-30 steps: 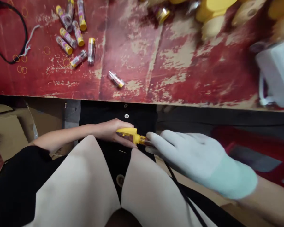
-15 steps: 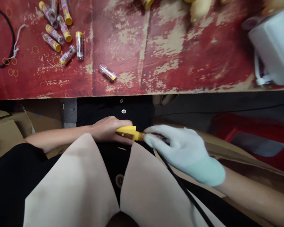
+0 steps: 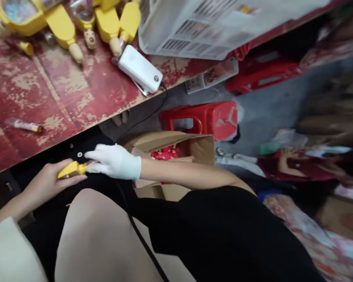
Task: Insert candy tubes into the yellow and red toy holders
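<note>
My bare left hand (image 3: 51,178) is closed around a yellow plastic toy (image 3: 68,170), held low over my lap in front of the table edge. Its narrow end points right, toward my right hand (image 3: 114,161), which wears a white glove. The gloved fingers are bent in at that narrow end, around a dark corded tool that they mostly hide. From beneath the glove a black cable (image 3: 135,227) runs down across my lap. On the red table (image 3: 97,94), a clear tube with a printed label (image 3: 26,125) lies left of my hands.
Several yellow toys (image 3: 61,27) with beige figure ends lie at the table's back, near a white device (image 3: 139,70) and a white crate (image 3: 194,33). Right of my hands stand a cardboard box (image 3: 204,150) with red items and a red stool (image 3: 223,117). Another person (image 3: 300,168) sits farther right.
The view has swung right, so the crate, stool and cardboard box now show. Both hands keep the yellow toy and tool together; the gloved fingers look more spread.
</note>
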The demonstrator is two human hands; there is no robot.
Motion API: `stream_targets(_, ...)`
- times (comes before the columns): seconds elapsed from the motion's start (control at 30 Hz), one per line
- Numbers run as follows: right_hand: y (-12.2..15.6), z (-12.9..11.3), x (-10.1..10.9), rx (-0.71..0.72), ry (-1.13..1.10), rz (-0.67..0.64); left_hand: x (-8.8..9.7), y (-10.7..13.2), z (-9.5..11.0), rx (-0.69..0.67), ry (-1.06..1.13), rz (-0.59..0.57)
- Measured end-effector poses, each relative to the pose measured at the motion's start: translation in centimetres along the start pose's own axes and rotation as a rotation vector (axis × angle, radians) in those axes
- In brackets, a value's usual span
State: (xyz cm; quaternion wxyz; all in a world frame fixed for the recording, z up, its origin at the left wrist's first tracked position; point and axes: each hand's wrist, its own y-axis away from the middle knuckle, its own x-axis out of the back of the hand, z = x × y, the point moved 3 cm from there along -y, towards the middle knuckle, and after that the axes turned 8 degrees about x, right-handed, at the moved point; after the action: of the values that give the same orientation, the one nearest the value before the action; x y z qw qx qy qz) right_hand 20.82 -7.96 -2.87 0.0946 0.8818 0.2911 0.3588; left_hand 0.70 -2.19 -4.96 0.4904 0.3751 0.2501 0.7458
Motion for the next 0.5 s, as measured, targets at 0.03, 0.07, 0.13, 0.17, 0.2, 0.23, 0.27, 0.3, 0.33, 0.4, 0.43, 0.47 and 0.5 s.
stream_targets(0.03,0.2,-0.1,0.4,0.059,0.141,-0.025,0.4,-0.3,0.3,-0.003,0.055,-0.072)
stream_targets(0.07,0.5,-0.4,0.7,0.108,0.262,-0.054,0.6,-0.5,0.8,-0.007,0.101,-0.135)
stream_targets(0.13,1.3,-1.1,0.6,0.170,0.381,-0.132,0.7,-0.3,1.7,-0.008,0.130,-0.218)
stream_targets(0.17,1.7,-1.3,0.4,0.178,0.386,-0.168,0.6,-0.1,2.1,-0.010,0.117,-0.234)
stream_targets(0.2,2.0,-1.4,0.0,0.168,0.372,-0.193,0.5,0.1,2.2,-0.014,0.095,-0.234)
stream_targets(0.23,2.1,-1.4,-0.4,0.149,0.343,-0.206,0.3,0.3,2.3,-0.022,0.065,-0.218)
stream_targets(0.27,2.1,-1.2,-0.8,0.122,0.306,-0.203,0.1,0.5,2.3,-0.034,0.025,-0.192)
stream_targets(0.3,2.0,-0.9,-1.2,0.091,0.264,-0.188,0.0,0.5,2.1,-0.050,-0.025,-0.151)
stream_targets(0.33,1.8,-0.6,-1.5,0.066,0.219,-0.169,-0.1,0.6,2.0,-0.062,-0.081,-0.096)
stream_targets(0.4,1.6,0.1,-1.9,0.049,0.127,-0.141,-0.2,0.7,1.8,-0.067,-0.204,0.008)
stream_targets(0.43,1.5,0.3,-1.9,0.059,0.092,-0.139,-0.3,0.7,1.9,-0.066,-0.248,0.035)
stream_targets(0.47,1.5,0.5,-1.8,0.081,0.084,-0.135,-0.4,0.7,2.1,-0.068,-0.259,0.042)
stream_targets(0.5,1.5,0.6,-1.5,0.118,0.103,-0.121,-0.5,0.6,2.4,-0.079,-0.232,0.024)
